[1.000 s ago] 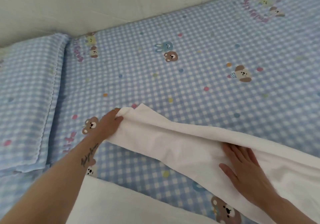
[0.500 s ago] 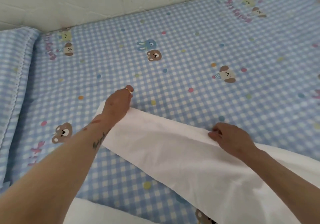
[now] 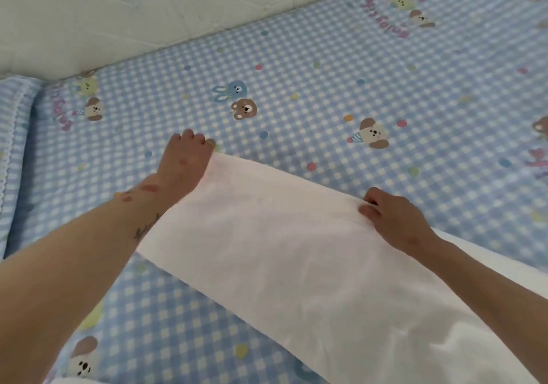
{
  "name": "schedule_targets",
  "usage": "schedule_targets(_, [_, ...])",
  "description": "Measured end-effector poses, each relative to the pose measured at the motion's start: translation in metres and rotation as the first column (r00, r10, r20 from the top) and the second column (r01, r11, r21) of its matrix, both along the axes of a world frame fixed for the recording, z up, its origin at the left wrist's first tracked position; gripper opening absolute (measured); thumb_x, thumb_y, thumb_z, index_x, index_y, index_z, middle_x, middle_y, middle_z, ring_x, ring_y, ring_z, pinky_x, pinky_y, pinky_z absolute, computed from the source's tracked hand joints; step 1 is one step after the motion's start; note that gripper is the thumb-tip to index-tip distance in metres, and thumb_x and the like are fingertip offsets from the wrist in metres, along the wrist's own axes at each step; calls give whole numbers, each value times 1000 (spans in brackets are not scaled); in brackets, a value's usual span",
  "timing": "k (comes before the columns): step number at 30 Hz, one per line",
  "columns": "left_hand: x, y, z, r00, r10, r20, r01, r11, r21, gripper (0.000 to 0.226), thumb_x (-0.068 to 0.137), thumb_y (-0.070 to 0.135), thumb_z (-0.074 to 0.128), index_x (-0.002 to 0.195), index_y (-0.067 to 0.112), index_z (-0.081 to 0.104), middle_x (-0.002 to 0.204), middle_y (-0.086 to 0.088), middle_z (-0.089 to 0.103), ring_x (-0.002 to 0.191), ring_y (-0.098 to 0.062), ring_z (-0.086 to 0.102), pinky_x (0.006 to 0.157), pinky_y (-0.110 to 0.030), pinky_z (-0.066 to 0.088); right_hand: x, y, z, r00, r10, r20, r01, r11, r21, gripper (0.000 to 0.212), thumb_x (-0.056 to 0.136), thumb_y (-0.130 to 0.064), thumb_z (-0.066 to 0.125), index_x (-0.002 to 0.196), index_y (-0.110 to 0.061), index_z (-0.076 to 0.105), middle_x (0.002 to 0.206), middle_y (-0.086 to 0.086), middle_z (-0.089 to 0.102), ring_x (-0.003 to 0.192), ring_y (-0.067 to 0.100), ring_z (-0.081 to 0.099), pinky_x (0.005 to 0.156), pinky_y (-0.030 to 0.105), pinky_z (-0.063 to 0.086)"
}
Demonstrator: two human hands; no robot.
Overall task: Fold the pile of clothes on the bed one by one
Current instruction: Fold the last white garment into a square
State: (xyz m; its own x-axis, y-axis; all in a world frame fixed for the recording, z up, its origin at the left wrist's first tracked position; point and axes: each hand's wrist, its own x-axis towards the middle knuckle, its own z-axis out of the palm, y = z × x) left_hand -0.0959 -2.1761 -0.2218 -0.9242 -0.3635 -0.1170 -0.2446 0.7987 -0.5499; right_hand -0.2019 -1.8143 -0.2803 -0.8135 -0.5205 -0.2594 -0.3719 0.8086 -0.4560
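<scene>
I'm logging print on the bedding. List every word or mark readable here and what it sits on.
"Enjoy Life", purple, upside down, on the sheet near the far edge.
The same purple lettering at the sheet's far left: too warped to read.
A forearm tattoo: too blurred to read.
The white cloth: no text.

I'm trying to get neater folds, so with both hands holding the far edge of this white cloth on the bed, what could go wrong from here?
1. The left hand and right hand grip the white cloth only along its far edge, so the near side may drag or bunch.
2. The cloth runs out of frame at lower right, so that end could fold crooked, unseen.
3. It lies at a slant across the checked sheet, so edges may not line up.
</scene>
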Motion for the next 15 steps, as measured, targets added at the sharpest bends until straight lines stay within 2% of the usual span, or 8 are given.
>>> schedule_targets(3, [-26,54,-18,984,149,-101,-151,988,-16,37,92,1,36,128,-5,45,145,-30,29,130,-42,32,108,-46,20,-5,-5,-4,982,-11,-188,41,987,155,21,96,-28,49,110,-13,54,111,11,60,104,31,56,86,39,43])
schedule_targets(4, [-19,85,-41,998,26,-59,-27,1000,-9,43,95,8,31,135,-3,41,154,-24,18,138,-41,23,113,-46,13,7,-9,-9,946,29,-324,27,986,167,32,95,-30,49,121,-11,53,123,12,57,114,32,53,94,41,41])
schedule_targets(5, [-7,117,-63,991,-87,-99,105,977,183,49,97,20,28,143,1,32,157,-18,10,144,-36,13,116,-45,10,27,-12,-12,918,67,-392,-23,993,115,41,95,-31,46,129,-10,52,134,13,53,123,31,50,100,43,38])
schedule_targets(6, [8,143,-82,975,-131,-181,199,876,440,56,97,32,26,147,6,25,157,-14,9,145,-31,9,117,-44,11,53,-14,-16,901,134,-412,-131,991,36,46,96,-34,41,134,-9,50,141,12,48,130,30,46,105,47,34])
schedule_targets(7, [23,162,-94,967,-191,-168,252,814,524,61,96,41,23,149,11,21,157,-13,10,146,-28,10,117,-45,13,80,-9,-25,879,242,-412,-257,966,19,50,97,-37,36,137,-10,48,146,10,43,134,28,42,108,50,30])
schedule_targets(10, [70,144,-114,996,28,-90,27,826,563,70,90,57,8,150,22,3,157,-4,-5,147,-22,0,119,-42,6,108,48,-44,865,411,-289,-376,911,170,56,97,-45,24,141,-18,45,152,3,30,138,25,37,110,51,22])
schedule_targets(12, [98,93,-121,943,315,-105,-218,827,518,73,90,61,7,151,22,-1,158,-6,-7,147,-23,-2,117,-41,2,82,118,-57,900,266,-346,-174,946,275,61,96,-48,15,143,-17,41,153,3,28,140,24,31,112,52,20])
schedule_targets(15, [119,54,-104,779,608,-151,-478,733,484,72,98,47,33,148,0,13,156,-24,5,144,-40,6,115,-52,5,54,201,-34,916,-199,-349,313,898,308,71,93,-50,13,145,-7,35,155,13,25,142,31,25,111,60,18])
